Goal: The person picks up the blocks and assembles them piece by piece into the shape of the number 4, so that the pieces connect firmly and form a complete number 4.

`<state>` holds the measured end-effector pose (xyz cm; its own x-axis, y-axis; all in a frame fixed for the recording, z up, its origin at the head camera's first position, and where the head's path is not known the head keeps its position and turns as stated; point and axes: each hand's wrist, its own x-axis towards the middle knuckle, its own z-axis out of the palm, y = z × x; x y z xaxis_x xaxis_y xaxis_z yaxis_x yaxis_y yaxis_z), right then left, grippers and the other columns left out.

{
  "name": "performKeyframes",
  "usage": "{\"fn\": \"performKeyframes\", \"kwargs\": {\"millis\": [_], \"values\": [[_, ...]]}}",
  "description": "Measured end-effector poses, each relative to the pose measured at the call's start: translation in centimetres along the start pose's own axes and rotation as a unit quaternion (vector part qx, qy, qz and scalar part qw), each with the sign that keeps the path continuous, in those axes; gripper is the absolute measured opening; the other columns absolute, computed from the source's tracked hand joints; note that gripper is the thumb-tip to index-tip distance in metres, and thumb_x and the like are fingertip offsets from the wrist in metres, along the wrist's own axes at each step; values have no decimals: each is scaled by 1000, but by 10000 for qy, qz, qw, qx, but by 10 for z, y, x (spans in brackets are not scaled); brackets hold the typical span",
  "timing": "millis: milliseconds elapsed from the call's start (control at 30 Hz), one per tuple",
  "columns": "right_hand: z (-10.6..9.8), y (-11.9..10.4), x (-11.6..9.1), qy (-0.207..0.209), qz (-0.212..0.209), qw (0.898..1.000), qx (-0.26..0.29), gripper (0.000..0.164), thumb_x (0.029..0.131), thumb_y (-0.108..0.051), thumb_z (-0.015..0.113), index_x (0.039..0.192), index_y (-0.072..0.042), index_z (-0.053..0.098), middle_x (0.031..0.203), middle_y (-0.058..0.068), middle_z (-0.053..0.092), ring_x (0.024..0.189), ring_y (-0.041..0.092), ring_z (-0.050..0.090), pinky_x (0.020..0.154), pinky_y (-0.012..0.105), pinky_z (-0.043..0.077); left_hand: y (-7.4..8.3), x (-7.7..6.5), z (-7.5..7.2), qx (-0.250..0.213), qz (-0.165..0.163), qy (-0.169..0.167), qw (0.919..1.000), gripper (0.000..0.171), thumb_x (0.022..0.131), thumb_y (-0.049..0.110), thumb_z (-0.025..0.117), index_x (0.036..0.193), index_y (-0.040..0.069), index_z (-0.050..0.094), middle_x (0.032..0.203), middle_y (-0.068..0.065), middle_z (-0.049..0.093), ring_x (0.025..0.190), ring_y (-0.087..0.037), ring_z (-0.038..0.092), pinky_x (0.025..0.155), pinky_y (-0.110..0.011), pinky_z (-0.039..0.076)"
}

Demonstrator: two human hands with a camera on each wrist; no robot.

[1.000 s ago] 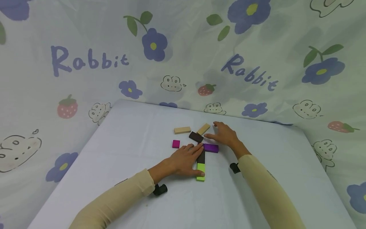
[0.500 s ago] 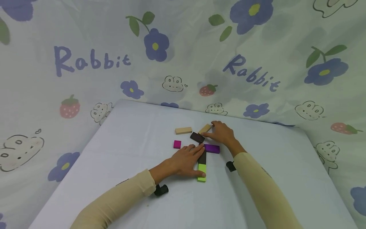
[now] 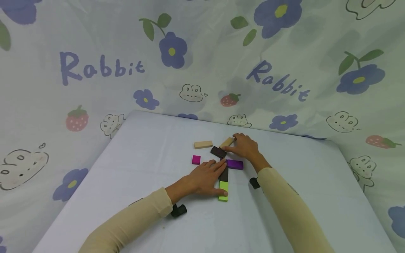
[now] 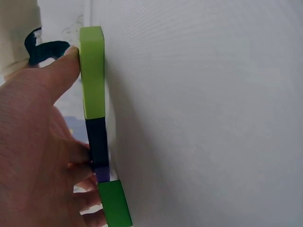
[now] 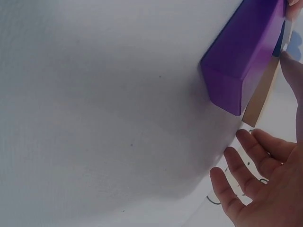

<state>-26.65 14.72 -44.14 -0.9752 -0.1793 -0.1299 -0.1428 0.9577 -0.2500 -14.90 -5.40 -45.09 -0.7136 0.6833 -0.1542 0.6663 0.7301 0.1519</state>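
My left hand (image 3: 204, 177) lies spread over a row of flat blocks. Its thumb touches the lime block (image 3: 223, 186), and its fingers reach over the dark block (image 3: 224, 174). A green block (image 4: 115, 203) shows by its fingers in the left wrist view; in the head view that hand hides it. My right hand (image 3: 246, 146) holds a plain wooden block (image 3: 226, 142) between thumb and forefinger, the other fingers apart from it. This block's near end meets a slanted dark brown block (image 3: 218, 151). Below the right hand lies a purple block (image 3: 235, 164).
Left of the group are another plain wooden block (image 3: 203, 144) and a small magenta block (image 3: 196, 160). All lie on a white-covered table (image 3: 142, 151). Behind stands a printed cloth (image 3: 202, 52) with flowers and rabbits. Black wrist cameras hang under both sleeves.
My right hand has moved slightly left and closed its thumb and forefinger onto the ends of the plain wooden block. My left hand has stayed on the row.
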Motion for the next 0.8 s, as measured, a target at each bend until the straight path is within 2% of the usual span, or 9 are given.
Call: {"fn": "performKeyframes", "kwargs": {"millis": [500,800], "values": [[-3,-1,2,-38,-92,9999,-44,85,88,-64,68,145,-4,52,135,16,60,122,35,58,94,55,51,-1,1,0,63,16,-19,10000,104,88,80,47,162,12,22,169,-3,14,150,-29,26,119,-43,27],[-4,-1,4,-100,-120,9999,-49,95,83,-70,69,149,-5,48,146,19,52,130,38,52,97,59,48,-1,1,0,104,15,-7,9999,104,89,80,47,162,12,22,169,-3,14,149,-29,27,119,-43,28]]}}
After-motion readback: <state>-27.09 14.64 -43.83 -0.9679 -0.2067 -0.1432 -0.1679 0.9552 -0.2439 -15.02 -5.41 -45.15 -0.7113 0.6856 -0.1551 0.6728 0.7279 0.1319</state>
